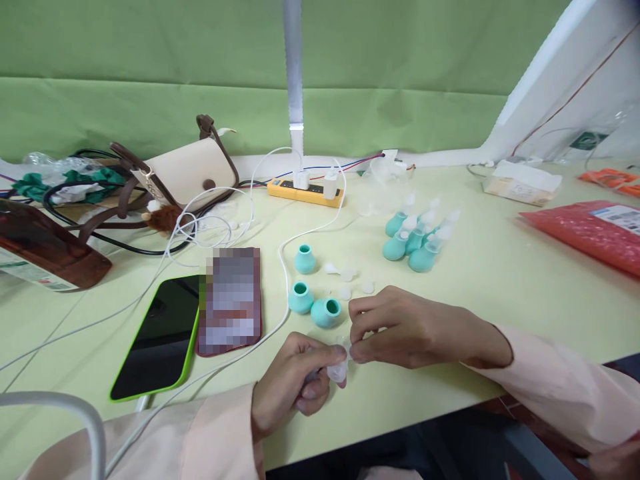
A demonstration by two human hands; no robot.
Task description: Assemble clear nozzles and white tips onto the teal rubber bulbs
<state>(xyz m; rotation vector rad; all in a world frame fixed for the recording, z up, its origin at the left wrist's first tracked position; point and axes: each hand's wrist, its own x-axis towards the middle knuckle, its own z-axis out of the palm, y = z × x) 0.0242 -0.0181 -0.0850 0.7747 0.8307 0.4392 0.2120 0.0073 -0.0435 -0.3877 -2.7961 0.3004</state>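
Note:
My left hand [300, 377] is closed on a small clear plastic piece [339, 371], pinched between thumb and fingers near the table's front edge. My right hand [395, 327] is pinched at the upper right side of that piece; what its fingertips hold is too small to make out. Just beyond my hands stand three open teal bulbs [326, 312], their mouths facing up. Small white translucent parts [345, 292] lie to the right of the bulbs. Farther back at the right, several teal bulbs with clear tips [423, 257] stand in a cluster.
Two phones [160, 333] lie at the left, with a white cable [283, 267] running past them. Behind are a cream handbag [193, 173], a brown bottle [55, 250] and a yellow power strip [306, 193]. A red package [590, 230] and a small box [523, 183] lie at the right.

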